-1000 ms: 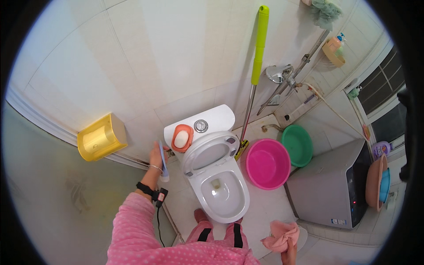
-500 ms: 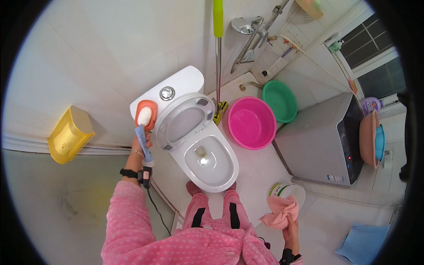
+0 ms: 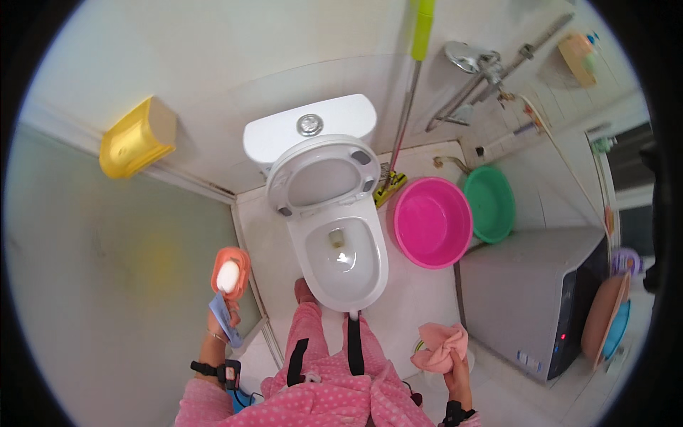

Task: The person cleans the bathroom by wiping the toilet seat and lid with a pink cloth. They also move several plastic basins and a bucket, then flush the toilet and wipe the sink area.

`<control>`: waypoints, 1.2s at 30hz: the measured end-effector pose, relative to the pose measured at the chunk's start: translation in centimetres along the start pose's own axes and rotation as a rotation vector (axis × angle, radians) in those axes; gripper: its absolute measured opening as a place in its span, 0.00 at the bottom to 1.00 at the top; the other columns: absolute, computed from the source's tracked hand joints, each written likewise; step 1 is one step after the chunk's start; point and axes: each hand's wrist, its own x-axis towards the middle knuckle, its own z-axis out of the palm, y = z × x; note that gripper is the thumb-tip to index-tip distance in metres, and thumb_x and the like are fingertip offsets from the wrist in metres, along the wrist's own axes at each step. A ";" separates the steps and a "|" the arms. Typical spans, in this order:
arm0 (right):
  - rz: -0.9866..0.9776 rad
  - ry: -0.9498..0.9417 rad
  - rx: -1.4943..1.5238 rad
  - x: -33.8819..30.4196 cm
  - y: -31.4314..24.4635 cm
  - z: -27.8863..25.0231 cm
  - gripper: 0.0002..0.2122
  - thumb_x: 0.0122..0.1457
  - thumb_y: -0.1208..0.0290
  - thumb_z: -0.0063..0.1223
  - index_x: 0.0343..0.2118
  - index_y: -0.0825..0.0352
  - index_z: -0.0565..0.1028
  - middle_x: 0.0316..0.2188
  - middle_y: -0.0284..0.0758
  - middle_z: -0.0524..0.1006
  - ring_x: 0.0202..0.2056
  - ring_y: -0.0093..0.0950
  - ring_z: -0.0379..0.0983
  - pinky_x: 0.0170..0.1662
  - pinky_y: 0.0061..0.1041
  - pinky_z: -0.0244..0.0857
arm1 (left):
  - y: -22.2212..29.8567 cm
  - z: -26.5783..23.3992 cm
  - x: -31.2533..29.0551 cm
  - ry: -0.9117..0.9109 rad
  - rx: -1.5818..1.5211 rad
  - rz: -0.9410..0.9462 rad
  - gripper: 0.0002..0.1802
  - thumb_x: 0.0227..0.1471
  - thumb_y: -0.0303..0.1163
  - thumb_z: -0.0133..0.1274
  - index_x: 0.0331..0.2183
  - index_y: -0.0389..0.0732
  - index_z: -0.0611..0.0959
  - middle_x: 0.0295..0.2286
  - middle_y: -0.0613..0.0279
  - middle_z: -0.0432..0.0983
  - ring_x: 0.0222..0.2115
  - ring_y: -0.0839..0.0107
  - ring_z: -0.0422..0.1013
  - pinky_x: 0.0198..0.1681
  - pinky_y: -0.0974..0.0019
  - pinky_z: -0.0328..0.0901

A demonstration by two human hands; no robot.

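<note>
Off to the left of the toilet, my left hand (image 3: 216, 327) is closed on an orange soap dish (image 3: 242, 262). A white bar of soap (image 3: 228, 276) lies in the dish. The same hand also holds a light blue squeeze tube (image 3: 225, 322), which crosses over the fingers and hides part of them. At the lower right, my right hand (image 3: 459, 376) grips a bunched pink cloth (image 3: 440, 344). Below the cloth stands a white bucket (image 3: 469, 368), mostly covered from view. Between the hands is the white toilet (image 3: 377, 269), its lid (image 3: 324, 179) raised.
Beside the toilet stand a green-handled mop (image 3: 422, 35), a pink basin (image 3: 432, 222) and a green basin (image 3: 489, 205). A grey washing machine (image 3: 516, 285) takes up the right side. On the left are a frosted glass panel (image 3: 107, 285) and a yellow wall holder (image 3: 139, 139).
My left hand has drawn back from beside the toilet tank toward me, bringing the soap dish and tube. My right hand still holds the cloth near the bucket. The view has turned.
</note>
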 end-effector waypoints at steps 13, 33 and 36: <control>0.077 -0.504 -0.333 7.8 -7.8 8.7 0.22 0.61 0.63 0.44 0.56 0.64 0.57 0.52 0.37 0.65 0.51 0.33 0.65 0.52 0.35 0.62 | -16.7 -5.5 -25.4 0.191 -0.106 -0.110 0.22 0.57 0.48 0.39 0.35 0.37 0.72 0.24 0.52 0.76 0.05 0.75 0.57 0.07 0.73 0.49; 0.154 -1.717 -1.353 -34.3 25.7 23.3 0.22 0.57 0.58 0.49 0.49 0.70 0.68 0.41 0.34 0.74 0.41 0.24 0.70 0.44 0.22 0.64 | -40.8 -29.3 -62.0 0.674 -0.587 0.188 0.22 0.57 0.46 0.39 0.35 0.34 0.74 0.23 0.52 0.76 0.05 0.74 0.59 0.07 0.74 0.52; 0.253 -1.689 -1.292 -38.8 30.2 25.3 0.23 0.59 0.57 0.47 0.50 0.71 0.66 0.44 0.35 0.72 0.44 0.24 0.69 0.47 0.24 0.63 | -40.8 -34.6 -62.6 0.694 -0.548 0.220 0.23 0.56 0.48 0.41 0.37 0.35 0.73 0.24 0.53 0.75 0.06 0.74 0.58 0.08 0.72 0.51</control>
